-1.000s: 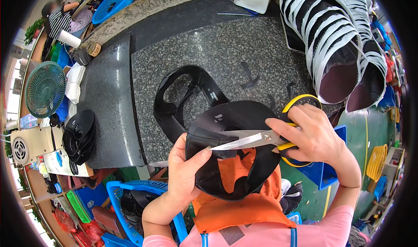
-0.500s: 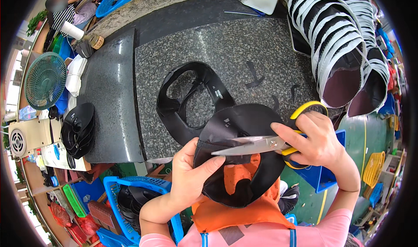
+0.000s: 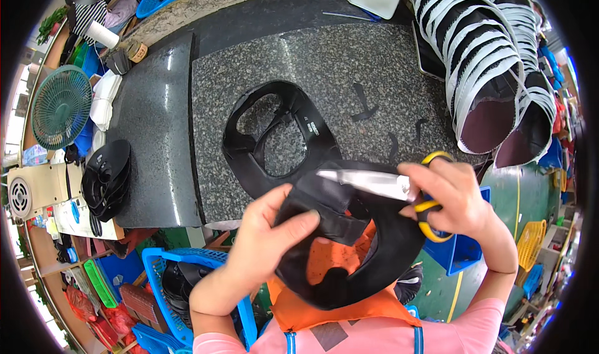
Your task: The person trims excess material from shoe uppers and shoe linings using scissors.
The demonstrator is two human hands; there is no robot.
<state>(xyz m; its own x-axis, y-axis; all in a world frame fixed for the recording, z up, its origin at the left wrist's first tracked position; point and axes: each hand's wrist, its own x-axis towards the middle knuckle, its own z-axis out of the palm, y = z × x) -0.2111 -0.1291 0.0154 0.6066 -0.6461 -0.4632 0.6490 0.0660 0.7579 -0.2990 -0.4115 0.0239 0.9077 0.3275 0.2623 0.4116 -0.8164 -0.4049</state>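
A black shoe upper (image 3: pixel 399 242), floppy and ring-shaped, hangs over my lap with its opening showing my orange apron (image 3: pixel 340 257). My left hand (image 3: pixel 268 232) pinches its left side between thumb and fingers. Scissors (image 3: pixel 374 184) with yellow and black handles are in my right hand (image 3: pixel 446 195); their silver blades point left above the upper and look closed together. Another black upper (image 3: pixel 318 132) lies on the speckled stone slab (image 3: pixel 237 73), just beyond the one I hold. Small black scraps (image 3: pixel 364 104) are scattered to its right.
Stacked black uppers with white edging (image 3: pixel 480 73) rise at the far right. More black pieces (image 3: pixel 106 179) sit at the left. A blue basket (image 3: pixel 156 273) stands below the bench on my left, a blue bin (image 3: pixel 458 251) on my right. A green fan (image 3: pixel 62 107) and a person (image 3: pixel 93 11) are at the far left.
The shoe upper has turned and dropped slightly in my left hand, its folded edge now facing up. The scissors have lifted away from my left thumb and tilted, with their tips further from me.
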